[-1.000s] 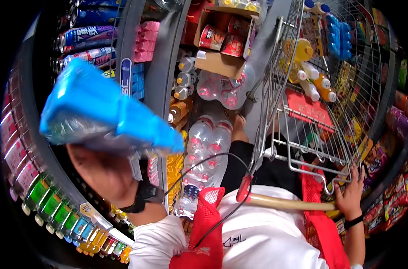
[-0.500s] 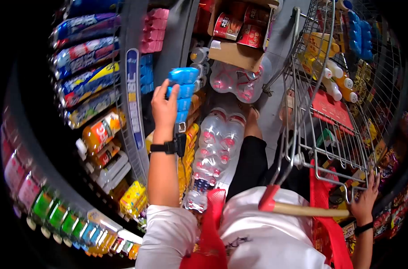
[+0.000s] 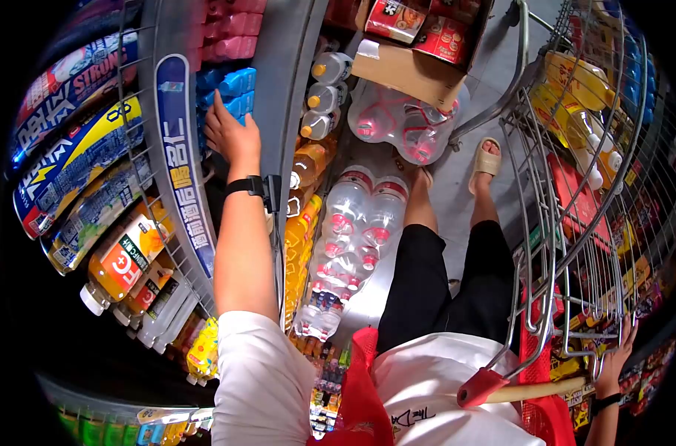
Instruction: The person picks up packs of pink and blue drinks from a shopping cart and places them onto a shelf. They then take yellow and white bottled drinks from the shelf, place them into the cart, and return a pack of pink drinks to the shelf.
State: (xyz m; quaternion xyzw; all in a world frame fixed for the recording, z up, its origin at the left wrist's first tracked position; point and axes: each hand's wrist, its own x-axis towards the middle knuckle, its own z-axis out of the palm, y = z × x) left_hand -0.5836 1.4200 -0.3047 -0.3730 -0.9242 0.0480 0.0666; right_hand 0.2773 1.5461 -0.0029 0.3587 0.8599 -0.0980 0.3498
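Note:
My left hand reaches into the shelf on the left, its fingers and thumb around the near end of a blue multipack of small bottles. Part of the pack is behind the fingers. More blue packs sit beside it, and pink packs stand further back on the same shelf. At the far right, my right hand is on the shopping cart, by the right end of its tan handle bar. The cart's wires partly cover its fingers.
Shrink-wrapped large clear bottles stand on the floor between shelf and legs. Beyond them is an open cardboard box with red packages. Yellow bottles lie in the cart. A wire-fronted rack of drinks lines the left.
My left hand has carried the blue multipack left from over the aisle into the shelf beside the other blue packs. My right hand stays at the cart. The view has shifted.

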